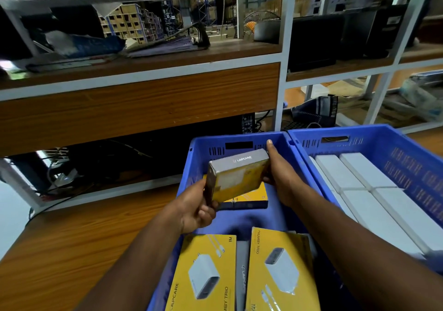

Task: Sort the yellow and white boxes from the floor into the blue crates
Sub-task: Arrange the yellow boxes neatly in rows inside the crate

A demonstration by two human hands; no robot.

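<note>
While held over its crate (239, 140) (blue), yellow box (236, 181).

You have a yellow box (236, 178) with a grey LAPCARE-marked side tilted above the left blue crate (242, 140), where more yellow boxes (242, 272) lie flat near you and another (249, 201) lies beneath the raised one. In the right blue crate (374, 140), just beside it, your white boxes (374, 198) lie flat in rows.
</note>
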